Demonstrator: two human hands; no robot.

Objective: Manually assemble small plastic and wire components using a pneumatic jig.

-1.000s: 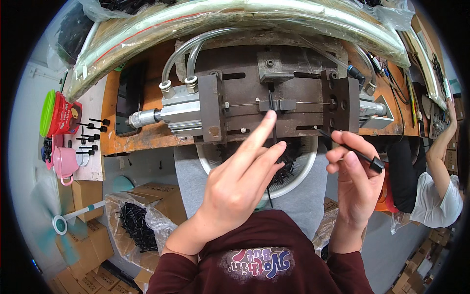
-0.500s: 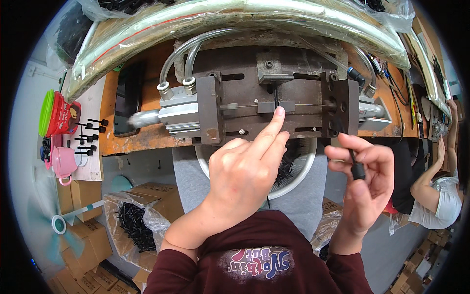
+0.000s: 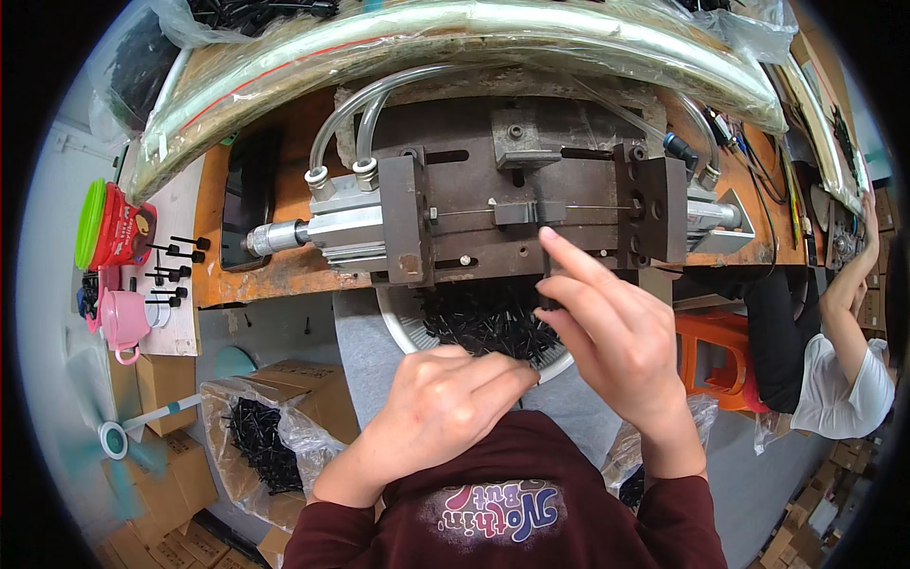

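Pinched in my right hand [image 3: 616, 341] is a thin black pin-like part [image 3: 547, 269], partly hidden by the fingers. Its far end, blurred, points at the small grey block [image 3: 517, 213] in the middle of a metal clamping fixture. The index finger stretches along the part, its tip just short of the block. Lower left, my left hand [image 3: 445, 403] is closed, fingers curled over the near side of a white basket [image 3: 393, 318]; anything inside them is hidden. Many loose black parts [image 3: 483, 318] fill the basket on my lap.
Air cylinders [image 3: 346, 237] flank the fixture, with clear hoses [image 3: 332, 114] behind. A plastic-wrapped bar [image 3: 464, 28] crosses the far side. Left are a pink cup [image 3: 123, 313], a fan [image 3: 114, 439] and a bagged box of black parts [image 3: 261, 441]. A co-worker [image 3: 839, 389] sits at right beside an orange stool [image 3: 711, 351].
My left hand has drawn back from the block to the basket, its fingers curling. My right hand has come leftward to the block with the black pin-like part. The left cylinder's rod end has shifted.
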